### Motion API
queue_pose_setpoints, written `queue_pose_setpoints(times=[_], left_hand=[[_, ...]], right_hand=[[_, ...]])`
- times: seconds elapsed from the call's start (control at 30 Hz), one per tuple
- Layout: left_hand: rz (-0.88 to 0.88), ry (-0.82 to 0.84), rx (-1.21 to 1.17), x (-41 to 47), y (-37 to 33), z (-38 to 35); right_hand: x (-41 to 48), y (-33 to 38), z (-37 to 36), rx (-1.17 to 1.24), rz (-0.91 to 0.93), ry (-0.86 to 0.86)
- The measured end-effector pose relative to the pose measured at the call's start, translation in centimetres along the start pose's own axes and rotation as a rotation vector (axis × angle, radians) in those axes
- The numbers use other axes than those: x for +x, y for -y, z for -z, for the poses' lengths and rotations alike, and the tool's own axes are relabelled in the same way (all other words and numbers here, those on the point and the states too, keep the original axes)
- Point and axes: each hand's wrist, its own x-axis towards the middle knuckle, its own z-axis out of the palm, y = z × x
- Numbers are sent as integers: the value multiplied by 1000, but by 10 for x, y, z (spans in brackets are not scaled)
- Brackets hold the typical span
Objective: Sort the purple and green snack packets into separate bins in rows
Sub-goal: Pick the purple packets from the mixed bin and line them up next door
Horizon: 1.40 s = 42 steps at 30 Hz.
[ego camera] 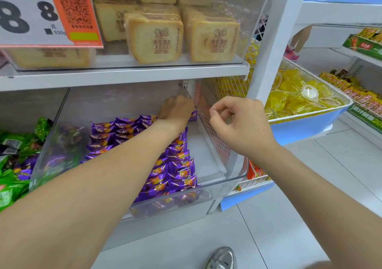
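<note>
A clear plastic bin [225, 183] on the lower shelf holds rows of purple snack packets [177, 165]. My left hand [176, 108] reaches deep into the bin's back right corner and grips a purple packet [193, 116] there. My right hand [237, 122] hovers over the bin's right side with fingers curled, holding nothing. To the left, a second bin holds a loose heap of green packets [12, 188] with some purple ones [24, 172] mixed in.
The shelf above carries a clear bin of toast-shaped packs [155, 39] behind a price sign [41, 14]. A blue basket of yellow jelly cups [299, 95] stands to the right. My shoe [222, 258] is on the tiled floor below; a person's legs [295, 43] show far back.
</note>
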Motion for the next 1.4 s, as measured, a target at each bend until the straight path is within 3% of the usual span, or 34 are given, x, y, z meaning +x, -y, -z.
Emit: queue_pose_setpoints(times=[0.13,0.27,0.37,0.47,0.57,0.63,0.73,0.8,0.9,0.97,1.1,1.2,1.4], left_hand=[[-42,34,47,-10,6,5],[-53,-50,-39,-48,23,30],[-52,-129,-154,-98,39,58],[-121,-187,-108,-150,61,84],[-44,-230,35,-197,89,111],[102,-254,141,-224,105,129],[451,-117,110,-250,138,145],[550,1,-3,-253,176,142],[398,314,-195,-246,233,123],[261,435,-222,-238,253,106],[197,407,-257,-219,261,75],[177,477,-230,-207,262,58],[56,524,-247,-199,260,65]], right_hand=[[-1,10,-1,-156,23,1],[0,27,0,-204,115,47],[1,47,-2,-5,172,137],[-2,78,-8,138,203,247],[-7,114,-20,132,224,403],[-13,139,-30,56,332,535],[-25,175,-46,1,527,739],[-29,193,-52,-6,552,808],[-25,210,-59,-52,548,850],[-18,212,-64,-94,529,877],[-7,210,-75,-186,468,924],[-4,209,-83,-193,442,957],[-5,207,-87,-172,426,961]])
